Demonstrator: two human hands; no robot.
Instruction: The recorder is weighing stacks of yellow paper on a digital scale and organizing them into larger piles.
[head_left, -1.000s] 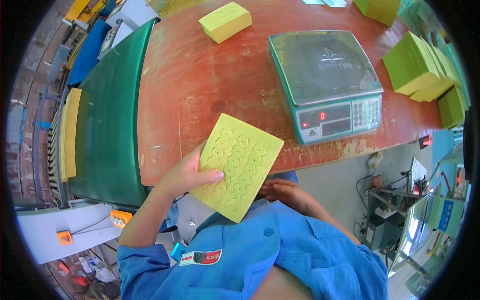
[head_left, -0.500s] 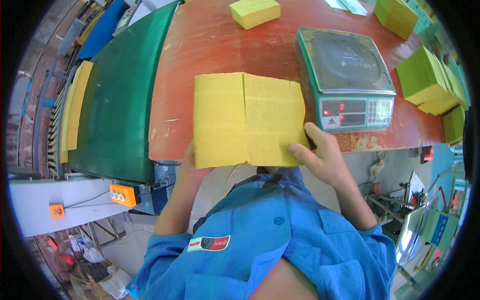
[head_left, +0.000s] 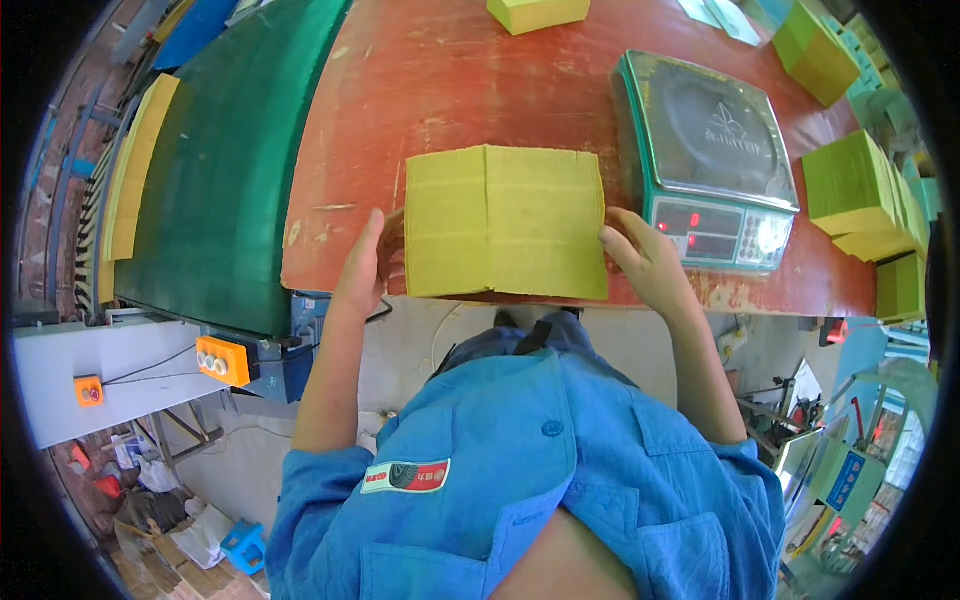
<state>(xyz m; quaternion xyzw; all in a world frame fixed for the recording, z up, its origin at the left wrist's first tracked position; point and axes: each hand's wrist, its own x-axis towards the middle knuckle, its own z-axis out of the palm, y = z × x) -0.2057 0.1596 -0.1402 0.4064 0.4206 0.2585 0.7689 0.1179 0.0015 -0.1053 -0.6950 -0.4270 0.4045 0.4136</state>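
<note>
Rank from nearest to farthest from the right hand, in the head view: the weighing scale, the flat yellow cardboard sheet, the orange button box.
1. flat yellow cardboard sheet, touching the right hand.
2. weighing scale, just beyond, on the right.
3. orange button box, far left, below the table edge.

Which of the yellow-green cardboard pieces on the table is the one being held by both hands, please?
The flat cardboard sheet at the table's near edge, between the left hand and right hand. The others are stacks farther off, untouched.

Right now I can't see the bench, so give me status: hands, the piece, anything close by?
Left hand and right hand grip opposite edges of the flat yellow corrugated cardboard sheet. Sheet lies on red-brown table. Green digital scale just right of it.
</note>
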